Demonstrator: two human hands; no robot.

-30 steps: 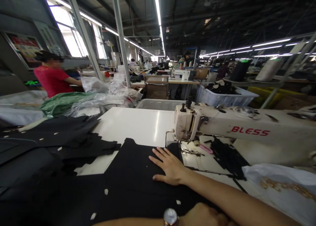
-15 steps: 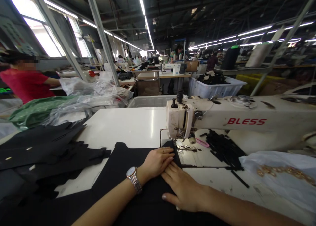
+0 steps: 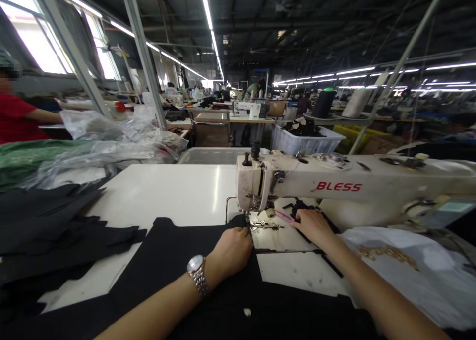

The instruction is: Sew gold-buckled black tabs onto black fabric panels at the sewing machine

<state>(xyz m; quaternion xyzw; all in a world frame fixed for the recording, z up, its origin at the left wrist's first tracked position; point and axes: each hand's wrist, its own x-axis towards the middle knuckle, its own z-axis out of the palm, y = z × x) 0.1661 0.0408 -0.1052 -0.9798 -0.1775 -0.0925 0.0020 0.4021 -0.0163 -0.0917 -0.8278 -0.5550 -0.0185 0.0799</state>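
My left hand [image 3: 232,248], with a watch on the wrist, is closed with curled fingers on the edge of a black fabric piece [image 3: 193,241]. That edge lies under the head of the sewing machine [image 3: 297,181], beside the presser foot. To the right of the needle, my right hand [image 3: 314,224] rests on a pile of black fabric strips [image 3: 297,206], its fingers bent down and the tips partly hidden. A pink-handled tool [image 3: 283,215] lies against its thumb side; I cannot tell whether the hand grips it.
A white plastic bag [image 3: 431,260] with gold-coloured rings lies at right. More dark cut pieces [image 3: 55,221] cover the table's left side. Behind the machine are plastic bins [image 3: 305,142] and thread cones [image 3: 323,102]. A person in red [image 3: 17,114] works at far left.
My right hand has left the fabric beside my left hand and moved right onto the strips. My left hand stays on the fabric, its fingers more curled. The view has turned slightly right.
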